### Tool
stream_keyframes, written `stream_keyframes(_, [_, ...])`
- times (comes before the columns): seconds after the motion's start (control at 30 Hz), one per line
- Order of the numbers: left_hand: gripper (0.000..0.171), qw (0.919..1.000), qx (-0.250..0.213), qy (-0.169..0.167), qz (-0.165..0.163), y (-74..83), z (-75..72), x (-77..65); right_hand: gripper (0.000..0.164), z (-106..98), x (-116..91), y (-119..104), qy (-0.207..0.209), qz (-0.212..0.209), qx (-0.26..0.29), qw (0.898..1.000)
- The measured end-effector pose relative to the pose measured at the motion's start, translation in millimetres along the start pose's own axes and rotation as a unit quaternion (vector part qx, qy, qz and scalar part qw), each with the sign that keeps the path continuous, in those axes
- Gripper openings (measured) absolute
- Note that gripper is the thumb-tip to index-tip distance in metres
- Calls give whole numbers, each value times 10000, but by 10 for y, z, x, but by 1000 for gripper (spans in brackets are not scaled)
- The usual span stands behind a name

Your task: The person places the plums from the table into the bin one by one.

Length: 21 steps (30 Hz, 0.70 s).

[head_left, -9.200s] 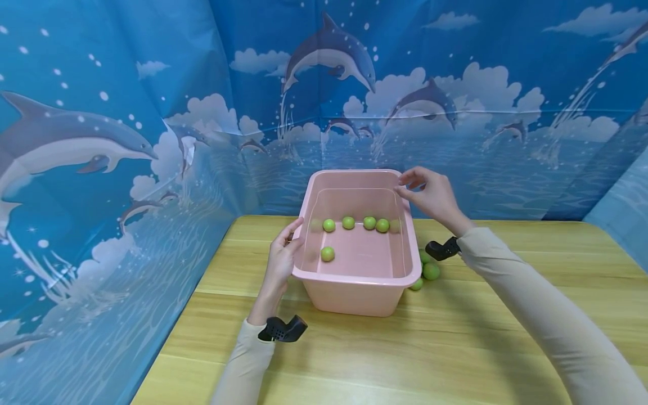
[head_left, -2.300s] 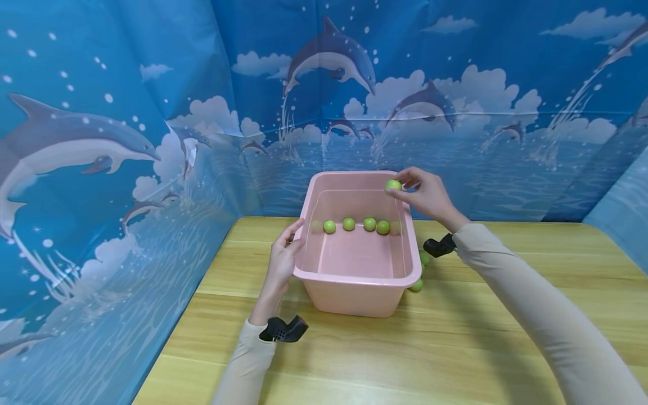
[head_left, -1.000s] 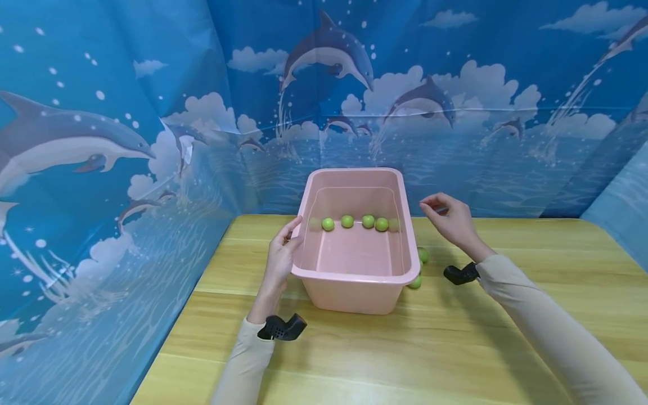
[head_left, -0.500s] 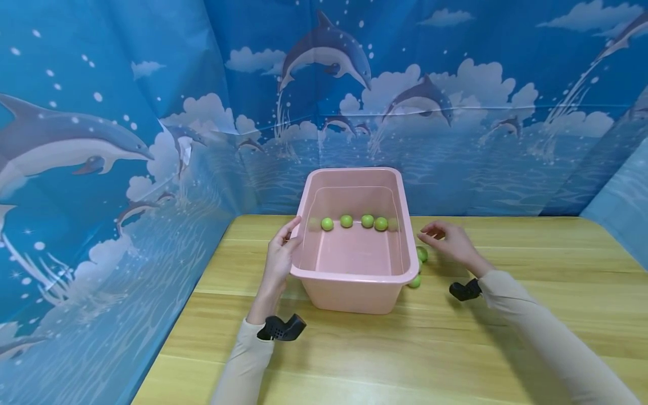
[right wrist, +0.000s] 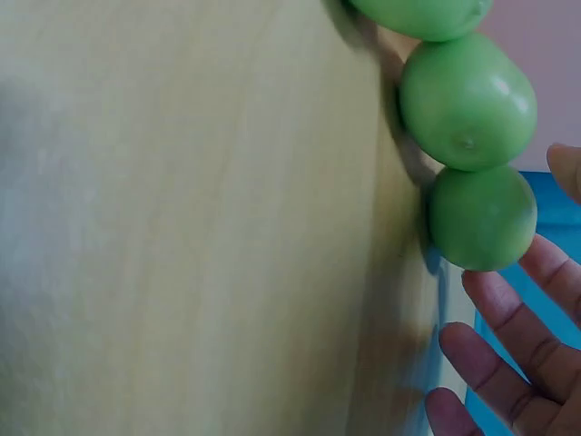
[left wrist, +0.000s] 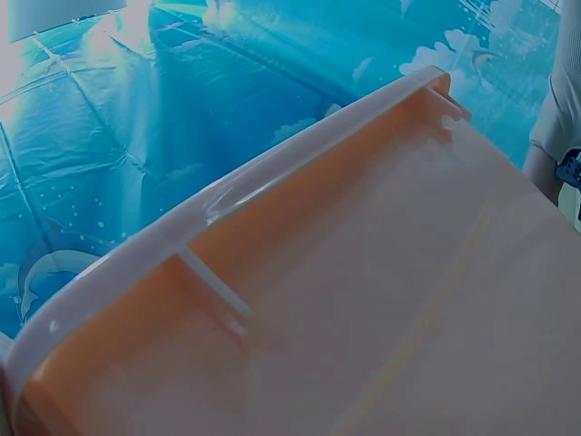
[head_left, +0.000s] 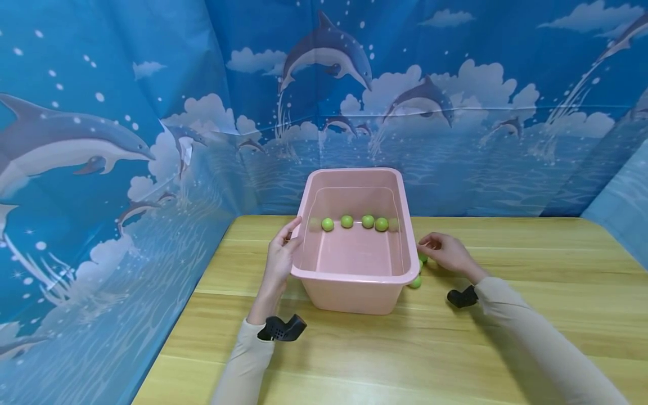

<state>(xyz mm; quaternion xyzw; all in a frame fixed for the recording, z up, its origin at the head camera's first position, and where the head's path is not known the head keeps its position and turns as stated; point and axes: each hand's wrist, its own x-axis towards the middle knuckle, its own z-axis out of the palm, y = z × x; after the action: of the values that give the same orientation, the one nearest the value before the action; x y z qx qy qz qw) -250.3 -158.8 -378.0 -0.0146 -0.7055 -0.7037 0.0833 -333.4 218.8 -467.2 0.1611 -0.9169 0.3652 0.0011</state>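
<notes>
In the head view a pink plastic tub [head_left: 354, 295] stands on the table. My left hand [head_left: 281, 256] holds its left rim, thumb and fingers on either side; the left wrist view shows the tub's outer wall [left wrist: 381, 272] under that rim. Several small round green fruits [head_left: 382, 224] sit inside near the back wall. Against the tub's right side lie more green fruits [head_left: 415, 282], partly hidden by the tub. My right hand [head_left: 448, 254] reaches to the farthest of these. In the right wrist view its fingertips are right at that fruit [right wrist: 483, 218], thumb apart.
The wooden table [head_left: 526, 264] extends to the right and in front of the tub. A blue sheet [head_left: 455, 169] printed with dolphins hangs behind and on the left. Black wrist cameras [head_left: 286, 328] sit on both wrists.
About two seconds ago my right hand held a green fruit over the tub's back right corner. Without it, the hand has since moved right and down to the fruits outside. The left hand stays put.
</notes>
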Motion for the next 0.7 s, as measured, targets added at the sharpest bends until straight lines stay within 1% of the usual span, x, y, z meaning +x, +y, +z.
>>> stream_keyframes(0.3, [42, 10000, 24, 54, -5, 1, 3, -3, 36, 11, -5, -37, -39, -3, -134, 9999])
stream_keyframes(0.47, [43, 10000, 29, 57, -8, 3, 8, 0, 34, 21, -16, -14, -60, 56, -201, 9998])
stream_keyframes(0.7, [42, 10000, 80, 50, 2, 2, 4, 5, 38, 15, -54, 11, -48, 92, -152, 9998])
